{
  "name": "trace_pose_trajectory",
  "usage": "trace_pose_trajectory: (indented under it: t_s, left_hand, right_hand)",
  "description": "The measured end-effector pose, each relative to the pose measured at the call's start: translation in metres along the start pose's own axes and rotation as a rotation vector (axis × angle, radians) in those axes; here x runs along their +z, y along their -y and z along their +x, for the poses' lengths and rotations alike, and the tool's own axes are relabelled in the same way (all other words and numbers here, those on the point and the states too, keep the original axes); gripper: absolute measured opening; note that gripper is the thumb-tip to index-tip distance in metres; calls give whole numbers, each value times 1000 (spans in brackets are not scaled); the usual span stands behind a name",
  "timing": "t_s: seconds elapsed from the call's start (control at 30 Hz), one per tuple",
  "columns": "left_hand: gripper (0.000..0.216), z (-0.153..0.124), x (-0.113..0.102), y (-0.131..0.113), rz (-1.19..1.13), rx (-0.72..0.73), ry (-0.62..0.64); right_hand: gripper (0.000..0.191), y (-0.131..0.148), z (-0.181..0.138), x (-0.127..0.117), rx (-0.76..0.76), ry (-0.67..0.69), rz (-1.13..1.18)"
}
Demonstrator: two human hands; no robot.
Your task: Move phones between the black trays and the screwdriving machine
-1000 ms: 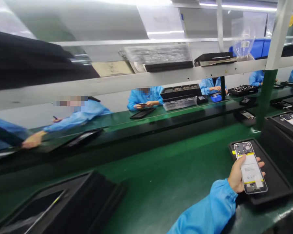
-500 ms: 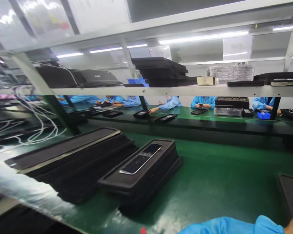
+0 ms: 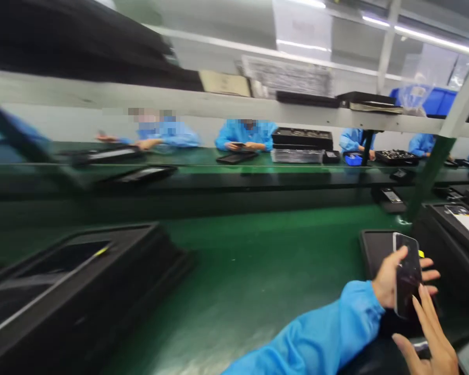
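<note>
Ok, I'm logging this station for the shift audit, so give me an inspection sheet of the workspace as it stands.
Surface: green matted bench, partly bare.
Job's things: dark glossy phone, tilted over shallow black plastic tray.
Clutter: stacked black trays at left; more trays at right.
Grippers: left hand in blue sleeve grips the phone; right hand open, fingertips at the phone's lower edge.
Cables: nothing seen.
Surroundings: white shelf rail, green post, blue-coated people at far bench.
</note>
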State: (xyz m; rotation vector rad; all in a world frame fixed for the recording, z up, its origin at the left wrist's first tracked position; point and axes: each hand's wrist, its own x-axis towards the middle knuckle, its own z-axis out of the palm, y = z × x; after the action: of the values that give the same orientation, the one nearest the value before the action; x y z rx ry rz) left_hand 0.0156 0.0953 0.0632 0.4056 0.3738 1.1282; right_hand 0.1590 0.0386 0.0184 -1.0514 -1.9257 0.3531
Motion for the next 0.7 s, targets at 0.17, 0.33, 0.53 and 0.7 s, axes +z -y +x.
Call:
trace_pose_trajectory:
  t_s: [0.17, 0.33, 0.53, 0.7]
  left_hand:
    - [61, 3, -15, -30, -99, 144, 61]
    - [64, 9, -28, -27, -30, 135, -123]
    - [41, 18, -34, -17, 84, 364, -408]
    - [42, 13, -34, -15, 138, 366, -392]
  right_hand:
    - [66, -20, 31, 10, 413, -47, 302]
    - [86, -7, 70, 25, 632, 219, 537]
    - [74, -12, 73, 35, 715, 135, 613]
    - [71, -13, 69, 35, 679, 118, 600]
